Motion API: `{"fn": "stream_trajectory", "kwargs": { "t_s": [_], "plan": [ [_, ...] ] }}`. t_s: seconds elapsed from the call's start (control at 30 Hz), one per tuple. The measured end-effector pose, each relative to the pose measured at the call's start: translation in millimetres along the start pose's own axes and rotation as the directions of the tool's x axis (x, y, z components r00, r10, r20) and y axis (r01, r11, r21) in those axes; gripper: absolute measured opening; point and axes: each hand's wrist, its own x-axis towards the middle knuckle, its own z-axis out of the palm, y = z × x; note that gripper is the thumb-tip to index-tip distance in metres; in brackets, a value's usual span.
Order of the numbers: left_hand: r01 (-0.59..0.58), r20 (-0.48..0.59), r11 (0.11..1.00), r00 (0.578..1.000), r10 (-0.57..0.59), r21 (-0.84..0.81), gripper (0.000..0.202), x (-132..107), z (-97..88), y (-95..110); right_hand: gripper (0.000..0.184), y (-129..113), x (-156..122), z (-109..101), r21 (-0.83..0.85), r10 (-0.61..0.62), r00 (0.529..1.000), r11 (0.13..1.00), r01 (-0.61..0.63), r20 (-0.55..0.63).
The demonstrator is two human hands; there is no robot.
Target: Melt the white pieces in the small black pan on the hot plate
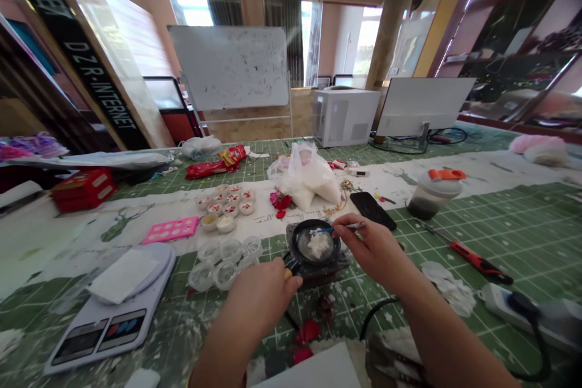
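My left hand [261,297] is closed round the handle of a small black pan [302,250] that sits on a little dark heater [339,262]. White flakes, partly melted, lie in the pan. My right hand [370,241] pinches a thin stirring stick [342,228] whose tip dips into the white mass. Both hands are close together over the green cutting mat [477,218].
Left of the pan stand several small clear cups [226,256], filled cups with red bits [227,200], a pink mould [170,230] and a kitchen scale [113,309]. Behind are a plastic bag of white flakes [307,179], a phone [370,208], a lidded cup [431,193]; a red-handled tool [475,259] lies right.
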Motion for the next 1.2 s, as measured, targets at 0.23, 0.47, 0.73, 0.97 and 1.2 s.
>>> {"fn": "stream_trajectory", "kwargs": {
  "t_s": [0.23,0.47,0.73,0.97,1.2],
  "plan": [
    [0.015,0.028,0.999,0.999,-0.016,0.049,0.035,-2.5,0.5,0.9,0.021,2.2,-2.7,-2.8,-0.101,-0.022,0.998,0.995,0.015,-0.063],
    [0.047,0.039,0.997,0.998,-0.050,0.066,0.036,-8.2,-3.1,-3.3,0.022,1.0,-4.3,-2.6,-0.108,-0.029,0.998,0.994,0.023,-0.049],
    [0.087,0.015,0.992,0.996,-0.089,0.088,0.034,-14.1,-4.7,3.3,0.023,-1.6,-6.8,-4.9,-0.123,-0.026,1.000,0.992,0.025,-0.005],
    [0.088,-0.078,0.992,0.994,-0.081,0.087,0.029,-17.8,5.0,11.5,0.021,0.6,-8.4,-4.7,-0.191,-0.019,1.000,0.981,0.019,0.006],
    [0.101,-0.107,0.992,0.990,-0.093,0.076,0.024,-21.6,2.5,10.6,0.025,2.3,-10.5,-3.7,-0.198,-0.016,0.999,0.980,0.024,0.042]
  ]
}}
